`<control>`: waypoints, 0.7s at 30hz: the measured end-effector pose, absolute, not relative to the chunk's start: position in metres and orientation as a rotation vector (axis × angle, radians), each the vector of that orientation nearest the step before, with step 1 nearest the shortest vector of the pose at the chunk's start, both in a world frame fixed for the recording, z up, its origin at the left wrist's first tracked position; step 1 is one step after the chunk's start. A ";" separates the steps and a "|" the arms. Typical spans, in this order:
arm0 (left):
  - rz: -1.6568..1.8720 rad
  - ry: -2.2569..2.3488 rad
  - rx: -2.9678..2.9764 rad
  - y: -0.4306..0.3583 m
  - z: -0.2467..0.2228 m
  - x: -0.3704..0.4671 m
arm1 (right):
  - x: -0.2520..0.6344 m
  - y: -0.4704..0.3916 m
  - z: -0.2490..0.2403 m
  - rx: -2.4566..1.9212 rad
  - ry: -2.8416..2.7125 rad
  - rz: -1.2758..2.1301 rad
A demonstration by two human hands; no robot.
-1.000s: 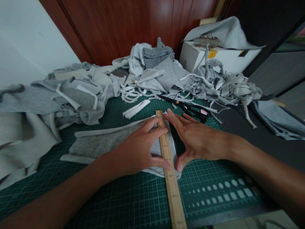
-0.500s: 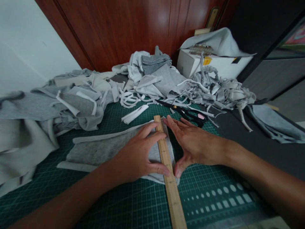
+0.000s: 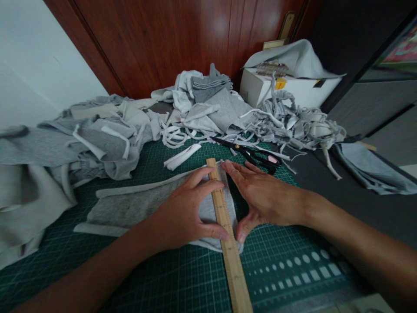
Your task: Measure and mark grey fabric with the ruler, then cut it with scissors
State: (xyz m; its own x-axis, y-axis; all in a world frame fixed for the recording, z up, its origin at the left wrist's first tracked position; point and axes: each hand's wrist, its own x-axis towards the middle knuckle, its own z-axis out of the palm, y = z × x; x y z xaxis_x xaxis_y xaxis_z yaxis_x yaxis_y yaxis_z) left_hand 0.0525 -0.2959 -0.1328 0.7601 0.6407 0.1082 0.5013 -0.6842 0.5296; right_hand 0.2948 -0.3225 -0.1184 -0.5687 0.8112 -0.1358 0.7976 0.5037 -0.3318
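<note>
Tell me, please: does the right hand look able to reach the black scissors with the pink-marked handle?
Probably yes: the scissors lie just beyond the right hand, and nothing visible blocks the way; it would have to leave the edge of the grey fabric piece.

Cutting mat [image 3: 156, 278], scissors [image 3: 237, 147] and fabric scraps [image 3: 224, 109] show a small cloth-cutting workspace
</note>
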 end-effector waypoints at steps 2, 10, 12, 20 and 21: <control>0.381 0.863 2.492 -0.296 -0.133 0.053 | 0.295 -0.322 -0.118 -1.437 -2.703 0.556; 0.381 0.863 2.494 -0.297 -0.131 0.054 | 0.294 -0.323 -0.115 -1.437 -2.710 0.533; 0.393 0.881 2.494 -0.297 -0.131 0.054 | 0.294 -0.322 -0.113 -1.419 -2.710 0.488; 0.429 0.896 2.541 -0.292 -0.134 0.054 | 0.290 -0.317 -0.108 -1.351 -2.739 0.426; 0.415 0.899 2.546 -0.292 -0.133 0.054 | 0.289 -0.316 -0.107 -1.352 -2.743 0.436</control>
State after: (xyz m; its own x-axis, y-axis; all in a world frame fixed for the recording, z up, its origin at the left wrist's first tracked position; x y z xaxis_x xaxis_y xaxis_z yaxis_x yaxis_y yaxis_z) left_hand 0.0544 -0.2918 -0.1331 0.7481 0.6486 0.1404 0.5275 -0.7096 0.4671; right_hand 0.2895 -0.3158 -0.1069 -0.6157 0.7842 -0.0768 0.7694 0.5773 -0.2735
